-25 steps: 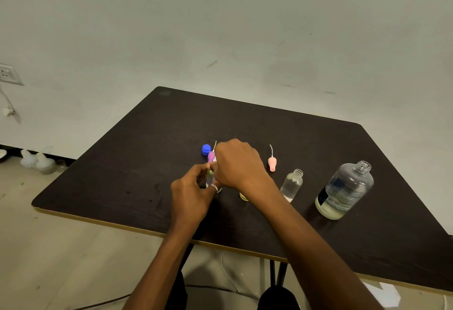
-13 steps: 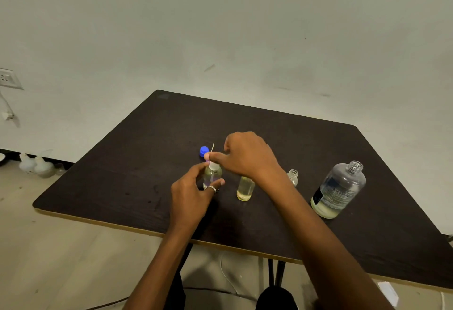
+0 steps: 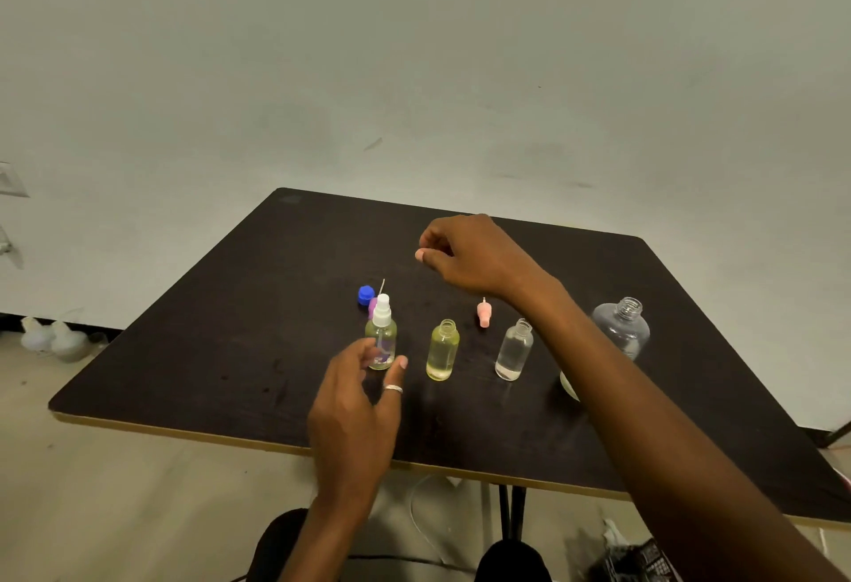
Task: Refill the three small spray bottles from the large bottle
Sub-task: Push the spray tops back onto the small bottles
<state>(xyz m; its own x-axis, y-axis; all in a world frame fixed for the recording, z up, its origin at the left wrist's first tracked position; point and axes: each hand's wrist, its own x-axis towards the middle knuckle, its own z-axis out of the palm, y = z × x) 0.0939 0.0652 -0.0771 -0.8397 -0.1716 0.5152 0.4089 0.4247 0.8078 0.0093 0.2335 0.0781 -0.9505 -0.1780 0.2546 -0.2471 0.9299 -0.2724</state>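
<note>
Three small bottles stand in a row on the dark table (image 3: 258, 351). The left small bottle (image 3: 381, 342) holds yellowish liquid and wears a white spray top. The open middle bottle (image 3: 443, 351) is nearly full of yellow liquid. The open right bottle (image 3: 514, 351) is almost empty. The large bottle (image 3: 621, 330) stands uncapped at the right, partly hidden by my right forearm. My left hand (image 3: 359, 406) is relaxed, its fingers loose beside the left bottle's base. My right hand (image 3: 465, 254) hovers behind the row, fingers curled, nothing visible in it.
A pink spray head (image 3: 483, 314) lies between the middle and right bottles. A blue cap (image 3: 366, 295) and a purple spray head (image 3: 372, 305) lie behind the left bottle. White objects (image 3: 55, 339) sit on the floor at the left. The table's front edge is close to me.
My right hand has let go of the white spray top and lifted back and to the right. My left hand has loosened its hold on the left bottle.
</note>
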